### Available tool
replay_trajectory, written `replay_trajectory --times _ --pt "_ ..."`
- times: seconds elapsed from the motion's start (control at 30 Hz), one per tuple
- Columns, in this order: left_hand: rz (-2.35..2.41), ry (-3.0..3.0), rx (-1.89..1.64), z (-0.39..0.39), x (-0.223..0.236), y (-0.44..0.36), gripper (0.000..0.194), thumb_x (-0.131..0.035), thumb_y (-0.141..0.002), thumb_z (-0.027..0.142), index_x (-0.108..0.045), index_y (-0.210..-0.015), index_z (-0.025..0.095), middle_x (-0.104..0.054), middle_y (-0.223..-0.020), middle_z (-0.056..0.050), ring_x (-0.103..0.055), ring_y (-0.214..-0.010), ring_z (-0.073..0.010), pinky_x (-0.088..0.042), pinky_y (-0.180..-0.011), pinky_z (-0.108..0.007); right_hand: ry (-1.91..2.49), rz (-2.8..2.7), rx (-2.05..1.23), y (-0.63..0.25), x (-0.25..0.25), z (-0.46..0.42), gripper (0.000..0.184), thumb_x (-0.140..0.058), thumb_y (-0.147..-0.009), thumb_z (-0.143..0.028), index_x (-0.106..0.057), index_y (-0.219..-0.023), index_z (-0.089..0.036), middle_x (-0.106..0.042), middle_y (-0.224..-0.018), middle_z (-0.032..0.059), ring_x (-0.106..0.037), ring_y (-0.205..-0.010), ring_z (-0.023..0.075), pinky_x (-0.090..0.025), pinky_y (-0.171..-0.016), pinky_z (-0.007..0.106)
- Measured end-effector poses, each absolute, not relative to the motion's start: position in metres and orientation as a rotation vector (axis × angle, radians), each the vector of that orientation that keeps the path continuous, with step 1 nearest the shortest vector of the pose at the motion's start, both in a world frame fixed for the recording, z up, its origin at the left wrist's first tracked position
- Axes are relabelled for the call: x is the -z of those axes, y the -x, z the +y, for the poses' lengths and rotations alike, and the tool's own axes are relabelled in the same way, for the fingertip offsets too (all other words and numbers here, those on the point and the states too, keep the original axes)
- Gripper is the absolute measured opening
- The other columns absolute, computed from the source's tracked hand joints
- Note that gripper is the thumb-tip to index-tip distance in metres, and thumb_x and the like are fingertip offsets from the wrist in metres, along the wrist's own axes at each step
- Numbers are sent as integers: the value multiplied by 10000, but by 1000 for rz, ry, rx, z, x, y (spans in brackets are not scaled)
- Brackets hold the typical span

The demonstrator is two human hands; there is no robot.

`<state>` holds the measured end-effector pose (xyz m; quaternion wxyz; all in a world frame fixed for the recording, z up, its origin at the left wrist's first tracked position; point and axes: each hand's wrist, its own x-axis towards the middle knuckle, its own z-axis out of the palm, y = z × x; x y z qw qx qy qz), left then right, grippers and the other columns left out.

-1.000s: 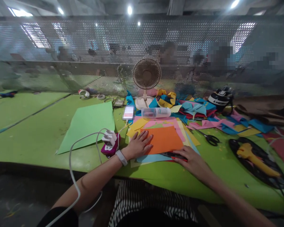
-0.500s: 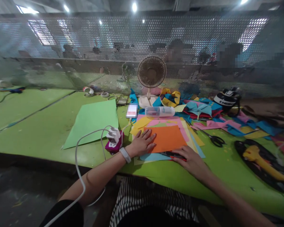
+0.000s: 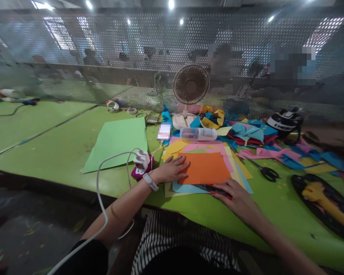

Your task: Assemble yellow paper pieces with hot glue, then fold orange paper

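Observation:
An orange sheet of paper (image 3: pixel 205 168) lies on a stack of coloured sheets, with light blue paper (image 3: pixel 186 187) showing under its near edge. My left hand (image 3: pixel 172 170) rests flat, fingers spread, on the orange sheet's left edge. At the near right corner, my right hand (image 3: pixel 237 194) is closed around a slim black-and-red hand tool (image 3: pixel 209 188). The tool lies along the sheet's near edge, its tip pointing left. The fingers partly hide it, so its exact kind is unclear.
A clear bottle (image 3: pixel 198 133) and small fan (image 3: pixel 191 84) stand behind the stack. Black scissors (image 3: pixel 268 173) and a yellow glue gun (image 3: pixel 321 196) on a black tray are at right. A white cable (image 3: pixel 99 191) crosses my left arm from a plug adapter (image 3: pixel 142 162).
The view has turned slightly left, so the table's things appear farther right. My hands keep nearly the same places on the orange sheet, the tool still in the right one.

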<state>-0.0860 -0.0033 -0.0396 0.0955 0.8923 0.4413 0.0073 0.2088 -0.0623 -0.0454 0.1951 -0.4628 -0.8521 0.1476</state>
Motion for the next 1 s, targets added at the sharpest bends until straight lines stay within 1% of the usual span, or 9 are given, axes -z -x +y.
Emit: replay_trajectory --times 0.17,0.33,0.5,0.6,0.7,0.87,1.0 --pt "1308 -2646 -6 -4 41 85 615 -360 -914 552 -262 -1450 267 -219 -1527 -99 -192 -1404 -248 -154 -1101 -475 1260 -2383 -385 -197 46 -59 246 -552 -885 -368 -668 -1076 -265 -629 -939 65 -583 -924 232 -492 -807 369" --pt "1284 -2640 -12 -2 44 86 634 -330 -908 583 -243 -1455 274 -205 -1532 -93 -175 -1409 -247 -149 -1102 -479 1276 -2406 -501 -200 43 -60 260 -567 -878 -370 -665 -1091 -258 -619 -909 60 -587 -892 223 -496 -761 343" --pt "1285 -2634 -18 -2 45 86 628 -323 -909 584 -258 -1450 270 -194 -1536 -95 -161 -1412 -242 -134 -1106 -483 1259 -2390 -520 -195 43 -60 256 -580 -867 -379 -671 -1079 -268 -620 -919 55 -581 -908 223 -486 -789 351" --pt "1302 -2621 -11 -4 42 85 611 -322 -916 567 -263 -1446 270 -192 -1537 -92 -163 -1412 -236 -142 -1104 -483 1234 -2397 -535 -190 44 -59 264 -578 -868 -380 -671 -1090 -273 -621 -909 57 -583 -893 223 -488 -771 349" --pt "1306 -2614 -7 -6 40 84 605 -338 -915 559 -272 -1443 271 -204 -1535 -87 -164 -1412 -235 -143 -1106 -478 1241 -2402 -589 -190 44 -59 263 -575 -867 -390 -675 -1084 -279 -621 -899 54 -588 -880 220 -492 -753 340" --pt "1302 -2647 -39 -7 41 83 589 -354 -921 535 -281 -1440 266 -221 -1532 -92 -179 -1408 -232 -151 -1106 -463 1222 -2397 -594 -184 43 -57 276 -577 -862 -397 -675 -1091 -277 -610 -898 56 -582 -892 224 -484 -769 344" --pt "1313 -2646 -71 -7 44 84 600 -368 -910 553 -293 -1437 274 -253 -1522 -88 -207 -1400 -244 -158 -1105 -465 1153 -2428 -746 -182 39 -63 262 -587 -862 -376 -671 -1098 -298 -604 -901 51 -583 -869 211 -486 -732 321"
